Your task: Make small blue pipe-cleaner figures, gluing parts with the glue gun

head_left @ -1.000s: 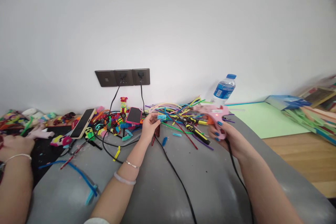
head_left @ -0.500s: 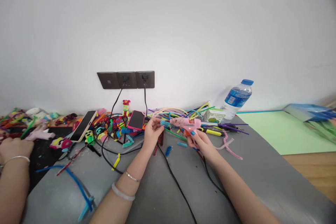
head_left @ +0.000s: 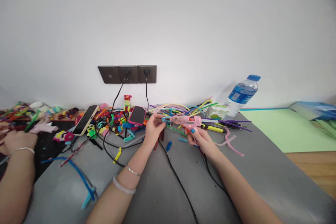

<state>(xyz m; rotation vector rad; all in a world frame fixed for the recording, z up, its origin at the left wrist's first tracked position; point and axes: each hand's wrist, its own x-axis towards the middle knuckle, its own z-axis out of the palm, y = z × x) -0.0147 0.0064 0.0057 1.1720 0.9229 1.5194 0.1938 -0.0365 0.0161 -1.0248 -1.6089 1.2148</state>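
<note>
My right hand (head_left: pixel 201 140) is wrapped round the handle of a pink hot glue gun (head_left: pixel 187 121), whose nozzle points left. A small light glows on the gun's body. Between the fingertips of my left hand (head_left: pixel 153 128) is a small light-blue fuzzy piece (head_left: pixel 165 119), like a bit of pipe cleaner. The nozzle is right at this piece; whether they touch I cannot tell. A glue stick (head_left: pixel 210 121) seems to stick out from the gun's rear. Under and behind both hands lies a pile of coloured pipe cleaners (head_left: pixel 174 107).
Black cables (head_left: pixel 174 175) cross the grey table (head_left: pixel 157 203) to wall sockets (head_left: pixel 138 74). Two phones (head_left: pixel 137 115) and several fuzzy figures (head_left: pixel 91 131) lie at left. A tilted water bottle (head_left: pixel 243 94) leans by the wall at right. Another person's hand (head_left: pixel 19 143) works at far left.
The glue gun's nozzle and the blue piece in my left hand look slightly closer together. The camera view has shifted a little; both hands keep their holds.
</note>
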